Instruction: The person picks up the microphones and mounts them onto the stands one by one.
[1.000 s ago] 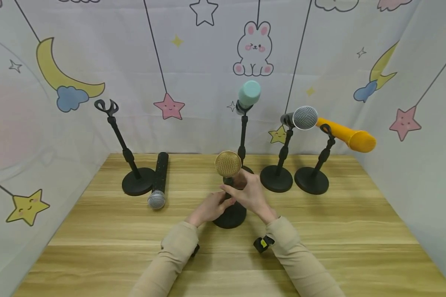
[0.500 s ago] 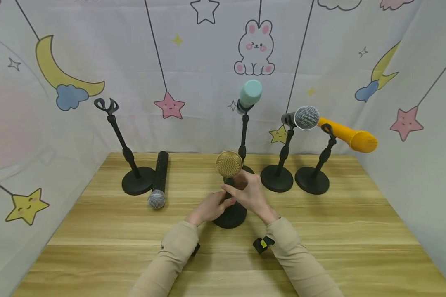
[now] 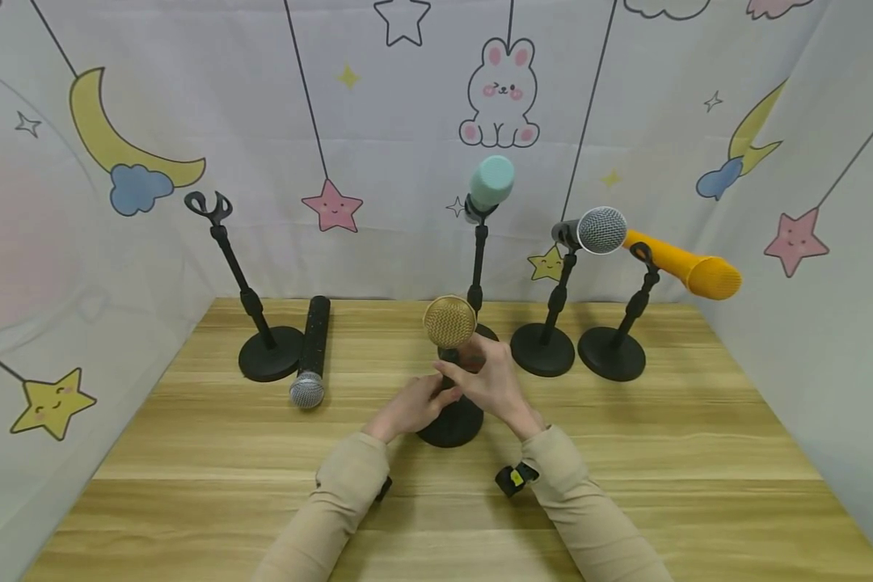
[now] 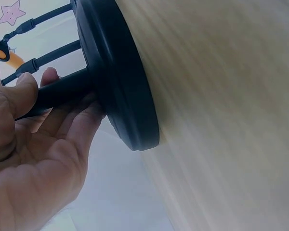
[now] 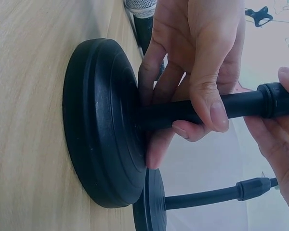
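Note:
A gold-headed microphone (image 3: 449, 322) sits atop a black desk stand, whose round base (image 3: 449, 424) is on the table in front of me. My left hand (image 3: 411, 404) grips the lower pole (image 5: 171, 113), thumb and fingers around it just above the base. Higher up, my right hand (image 3: 491, 380) holds the stand at the pole's collar (image 5: 277, 100), below the microphone head. In the right wrist view the right fingertips are partly cut off by the frame edge. The hands hide most of the pole in the head view.
Behind stand a mint microphone (image 3: 491, 182), a silver-headed one (image 3: 600, 231) and an orange one (image 3: 680, 263), each on a black stand. At left are a stand with a bare clip (image 3: 208, 208) and a black microphone (image 3: 314, 347) lying beside it. A printed cloth (image 3: 400, 121) hangs behind.

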A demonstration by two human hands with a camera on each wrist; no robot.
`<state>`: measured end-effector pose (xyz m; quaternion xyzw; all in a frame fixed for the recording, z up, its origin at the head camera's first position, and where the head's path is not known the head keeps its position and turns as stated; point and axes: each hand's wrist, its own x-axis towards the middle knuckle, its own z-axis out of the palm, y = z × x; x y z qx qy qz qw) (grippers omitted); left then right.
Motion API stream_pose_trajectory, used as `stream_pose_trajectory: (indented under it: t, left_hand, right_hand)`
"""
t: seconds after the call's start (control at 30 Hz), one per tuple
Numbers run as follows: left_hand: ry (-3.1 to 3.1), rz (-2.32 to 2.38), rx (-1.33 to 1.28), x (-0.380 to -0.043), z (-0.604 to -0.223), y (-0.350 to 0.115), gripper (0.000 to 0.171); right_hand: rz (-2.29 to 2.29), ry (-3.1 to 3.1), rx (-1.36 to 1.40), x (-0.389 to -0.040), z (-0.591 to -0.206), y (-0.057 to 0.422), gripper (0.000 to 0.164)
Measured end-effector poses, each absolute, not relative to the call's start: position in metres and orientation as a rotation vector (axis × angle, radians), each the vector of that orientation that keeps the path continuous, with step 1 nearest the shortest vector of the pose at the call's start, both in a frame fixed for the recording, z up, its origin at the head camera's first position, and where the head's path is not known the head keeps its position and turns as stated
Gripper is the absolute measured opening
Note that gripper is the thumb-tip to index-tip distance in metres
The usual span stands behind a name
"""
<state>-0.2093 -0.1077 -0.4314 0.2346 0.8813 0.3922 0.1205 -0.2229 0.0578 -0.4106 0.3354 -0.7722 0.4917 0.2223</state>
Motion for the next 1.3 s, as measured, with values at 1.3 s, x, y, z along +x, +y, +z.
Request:
stream_pose_trajectory:
  t: [1.3]
  left_hand:
    - [2.601, 1.14, 0.665, -0.211, -0.434, -0.1063, 0.039]
  right_hand:
    - [1.541, -2.273, 0.914, -0.2209, -0.4079, 0.0617, 0.021]
